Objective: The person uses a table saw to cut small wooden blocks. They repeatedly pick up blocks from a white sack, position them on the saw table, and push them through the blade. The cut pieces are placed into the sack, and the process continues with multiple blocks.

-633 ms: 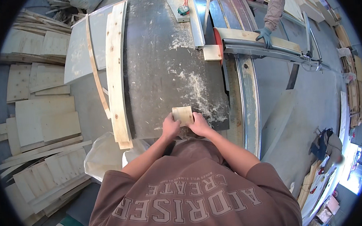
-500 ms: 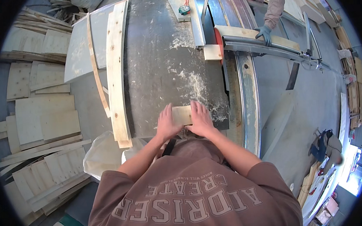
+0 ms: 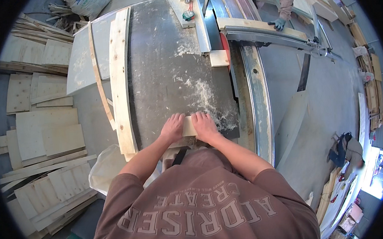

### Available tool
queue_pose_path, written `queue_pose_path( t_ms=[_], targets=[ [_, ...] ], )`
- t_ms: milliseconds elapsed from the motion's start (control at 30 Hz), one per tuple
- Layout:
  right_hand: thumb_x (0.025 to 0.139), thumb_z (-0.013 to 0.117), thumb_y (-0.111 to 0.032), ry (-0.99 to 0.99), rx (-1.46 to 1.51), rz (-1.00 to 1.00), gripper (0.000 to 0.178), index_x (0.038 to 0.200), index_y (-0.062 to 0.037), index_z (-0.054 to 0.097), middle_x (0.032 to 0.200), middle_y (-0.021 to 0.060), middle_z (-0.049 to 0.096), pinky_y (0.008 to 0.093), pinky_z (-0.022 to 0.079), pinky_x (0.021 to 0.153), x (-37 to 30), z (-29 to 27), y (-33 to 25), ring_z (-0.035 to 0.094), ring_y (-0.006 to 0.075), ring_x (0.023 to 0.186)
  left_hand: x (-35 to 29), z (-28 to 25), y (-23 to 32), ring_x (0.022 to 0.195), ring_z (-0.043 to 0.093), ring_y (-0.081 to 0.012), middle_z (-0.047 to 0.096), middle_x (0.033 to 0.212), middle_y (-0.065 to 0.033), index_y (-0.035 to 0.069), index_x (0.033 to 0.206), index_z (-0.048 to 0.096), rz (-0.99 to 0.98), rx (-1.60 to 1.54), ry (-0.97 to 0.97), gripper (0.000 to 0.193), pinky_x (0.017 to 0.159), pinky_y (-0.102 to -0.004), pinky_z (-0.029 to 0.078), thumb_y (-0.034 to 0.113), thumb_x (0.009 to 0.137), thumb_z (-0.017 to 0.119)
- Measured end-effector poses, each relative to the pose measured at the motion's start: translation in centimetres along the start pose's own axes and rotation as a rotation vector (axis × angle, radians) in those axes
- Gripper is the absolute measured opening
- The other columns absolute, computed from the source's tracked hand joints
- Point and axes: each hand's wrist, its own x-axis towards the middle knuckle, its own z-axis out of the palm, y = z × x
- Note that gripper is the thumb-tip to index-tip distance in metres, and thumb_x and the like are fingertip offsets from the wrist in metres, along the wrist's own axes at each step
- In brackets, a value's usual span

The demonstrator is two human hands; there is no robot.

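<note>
Left hand (image 3: 172, 127) flat, fingers spread and pointing away from the body, pressing down on the left end of a small wood block (image 3: 189, 126). Right hand (image 3: 204, 126) same deal on the right end, palm down, fingers loosely together. Not really gripping, just both palms resting on top, so only the middle strip of the block peeks out between them.

Sitting at the near edge of the gray saw table (image 3: 166, 64), right in front of the chest. Hard to say for sure with the hands covering so much, but looks longer left-to-right than front-to-back, so long axis running across the table, roughly square to the red saw blade (image 3: 225, 47) further up.

Just one block under the hands. One more pale offcut (image 3: 219, 57) lying beside the blade. One long curved board (image 3: 121, 80) lying lengthwise along the table's left edge, plus one thin bent strip (image 3: 98, 75) just left of that. Sawdust (image 3: 201, 95) scattered between the hands and the blade.

One gloved hand (image 3: 278, 24) of another person at the top, resting on a long plank (image 3: 260, 27). Loads of plywood panels (image 3: 47, 132) stacked on the floor to the left, too many overlapping to count properly.
</note>
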Motion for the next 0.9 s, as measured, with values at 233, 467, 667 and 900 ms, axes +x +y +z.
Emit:
queue_pose_path(
  t_ms=[233,467,667,900],
  targets=[
    [0.079,0.093,-0.037,-0.077,0.524,0.402,0.128,0.164,0.0150,0.012,0.164,0.0336,0.030,0.0510,0.033,0.128,-2.1,-1.9,-1.2,0.036,0.0443,0.154,-3.7,0.9,2.4,0.151,0.038,-0.0478,0.039,0.159,-0.0323,-0.010,0.166,0.014,-0.223,-0.405,0.079,0.111,0.126,-0.0473,0.037,0.015,0.080,0.080],
    [0.085,0.085,-0.026,0.004,0.835,0.597,0.058,0.122,0.0130,0.062,0.120,0.0342,0.070,0.0507,0.058,0.095,-1.9,6.9,-2.8,0.071,0.0467,0.113,-3.9,3.3,4.7,0.131,0.066,-0.0389,0.067,0.140,-0.0264,-0.006,0.152,0.045,-0.440,-0.939,0.229,0.085,0.113,-0.0447,0.050,0.017,0.080,0.083],
    [0.085,0.084,-0.036,-0.161,0.870,0.528,0.072,0.136,0.0062,0.054,0.133,0.0335,0.058,0.0547,0.049,0.110,-2.0,7.6,-1.0,0.058,0.0508,0.126,-4.8,2.2,5.6,0.129,0.068,-0.0358,0.070,0.137,-0.0241,-0.004,0.145,0.054,-0.432,-0.884,0.207,0.074,0.111,-0.0442,0.052,0.013,0.078,0.081],
    [0.087,0.083,-0.036,-0.182,0.964,0.509,0.087,0.149,0.0112,0.043,0.138,0.0352,0.058,0.0530,0.048,0.113,-2.3,7.6,-0.5,0.057,0.0497,0.131,-4.9,4.7,4.9,0.128,0.068,-0.0297,0.070,0.136,-0.0227,-0.005,0.145,0.050,-0.429,-0.916,0.174,0.075,0.109,-0.0420,0.054,0.008,0.077,0.082]
  ],
)
